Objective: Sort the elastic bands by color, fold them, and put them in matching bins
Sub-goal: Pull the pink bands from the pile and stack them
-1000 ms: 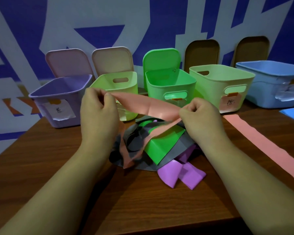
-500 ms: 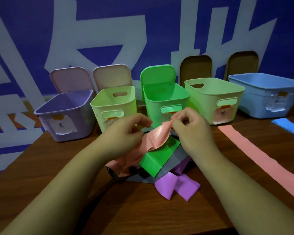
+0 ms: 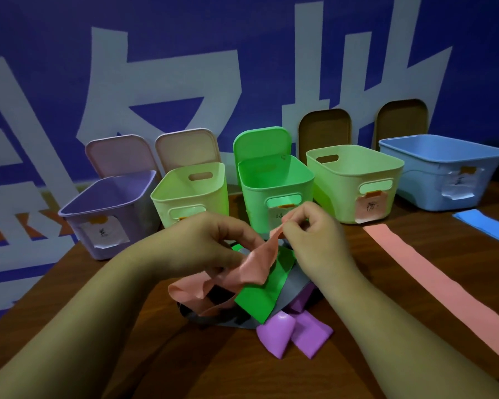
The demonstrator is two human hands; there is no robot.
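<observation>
Pink band (image 3: 257, 262) above pile (image 3: 260, 300), pinched by left hand (image 3: 211, 246) and right hand (image 3: 314, 240), fold unfinished. Green, grey, purple bands unsorted. Second pink band (image 3: 432, 280), blue band (image 3: 484, 226) flat on table (image 3: 127, 355). Visible bin (image 3: 274, 182) interiors look empty.

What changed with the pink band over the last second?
The left hand and right hand came together, so the pink band, stretched between them a second ago, now hangs slack and folded. Both hands kept their pinch. The pile, bins and flat pink strip stayed put.
</observation>
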